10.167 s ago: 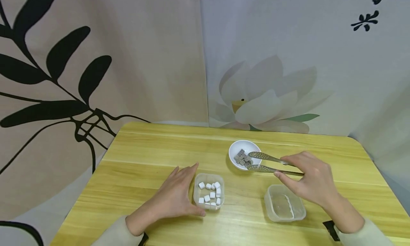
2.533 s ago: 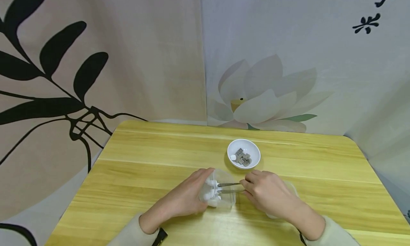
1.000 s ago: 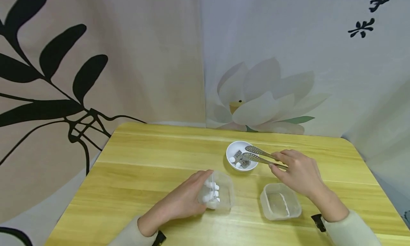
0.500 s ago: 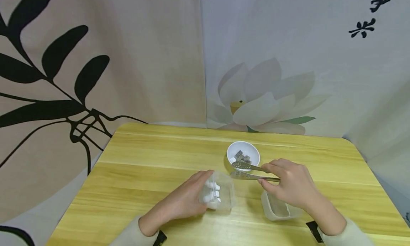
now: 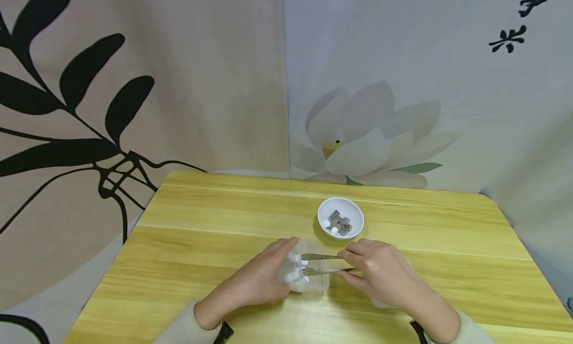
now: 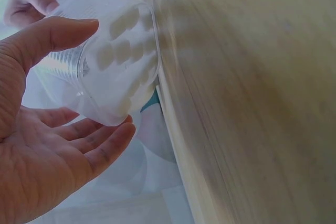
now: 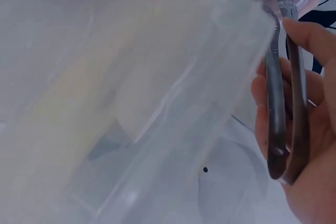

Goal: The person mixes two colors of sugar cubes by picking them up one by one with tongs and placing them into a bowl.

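Observation:
In the head view my left hand [image 5: 255, 279] grips a clear plastic container [image 5: 321, 283], tilted with its opening toward the right. White cubes [image 6: 123, 51] are bunched at its lower end, seen through the wall in the left wrist view. My right hand [image 5: 380, 272] holds metal tongs [image 7: 298, 93], their perforated tips reaching inside the container among the cubes. The two tong arms stand apart. Beyond the hands is a white bowl [image 5: 356, 208] with grey cubes [image 5: 342, 224] and two white pieces [image 5: 334, 231] in it.
A second clear container [image 5: 380, 303] stands on the wooden table [image 5: 215, 210], mostly hidden under my right hand and forearm. It fills much of the right wrist view, up close. Behind the table's back edge hangs a printed curtain [image 5: 224, 85].
The tongs have gone from the bowl to inside the container. Over ten seconds the container has been tilted and two white pieces have come into the bowl. Lately the left hand stays still.

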A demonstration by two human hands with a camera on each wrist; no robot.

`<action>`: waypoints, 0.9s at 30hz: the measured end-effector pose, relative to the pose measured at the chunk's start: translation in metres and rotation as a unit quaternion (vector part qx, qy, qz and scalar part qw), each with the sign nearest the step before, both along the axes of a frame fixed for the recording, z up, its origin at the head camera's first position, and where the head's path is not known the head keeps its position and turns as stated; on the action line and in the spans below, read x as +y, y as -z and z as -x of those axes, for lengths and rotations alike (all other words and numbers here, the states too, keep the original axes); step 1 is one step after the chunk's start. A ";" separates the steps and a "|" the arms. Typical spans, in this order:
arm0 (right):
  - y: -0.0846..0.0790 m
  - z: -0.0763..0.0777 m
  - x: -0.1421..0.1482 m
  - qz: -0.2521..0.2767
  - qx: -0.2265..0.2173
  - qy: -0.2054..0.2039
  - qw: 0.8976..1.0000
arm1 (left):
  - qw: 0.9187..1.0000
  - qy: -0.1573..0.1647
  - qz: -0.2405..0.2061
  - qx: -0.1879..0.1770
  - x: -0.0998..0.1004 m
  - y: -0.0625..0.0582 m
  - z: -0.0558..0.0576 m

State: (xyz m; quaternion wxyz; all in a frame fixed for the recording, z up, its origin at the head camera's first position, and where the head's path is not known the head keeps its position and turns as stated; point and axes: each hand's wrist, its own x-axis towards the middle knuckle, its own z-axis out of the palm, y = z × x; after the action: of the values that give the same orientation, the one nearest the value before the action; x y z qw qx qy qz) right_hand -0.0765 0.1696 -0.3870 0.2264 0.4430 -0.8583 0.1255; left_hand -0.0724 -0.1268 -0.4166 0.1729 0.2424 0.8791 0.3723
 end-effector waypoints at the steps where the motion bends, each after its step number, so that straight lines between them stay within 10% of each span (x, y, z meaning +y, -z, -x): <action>1: 0.001 0.000 -0.001 -0.002 -0.001 -0.005 1.000 | 1.000 0.000 0.000 0.000 0.000 0.000 0.000; 27: 0.008 0.001 -0.023 -0.019 -0.013 -0.055 0.998 | 1.000 0.010 0.004 0.019 0.001 0.001 0.002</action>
State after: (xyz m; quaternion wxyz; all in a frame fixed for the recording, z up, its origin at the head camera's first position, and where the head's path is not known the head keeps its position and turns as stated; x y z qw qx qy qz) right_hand -0.0778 0.1466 -0.3949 0.1992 0.4922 -0.8378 0.1271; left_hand -0.0741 -0.1257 -0.4174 0.1608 0.2578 0.8811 0.3624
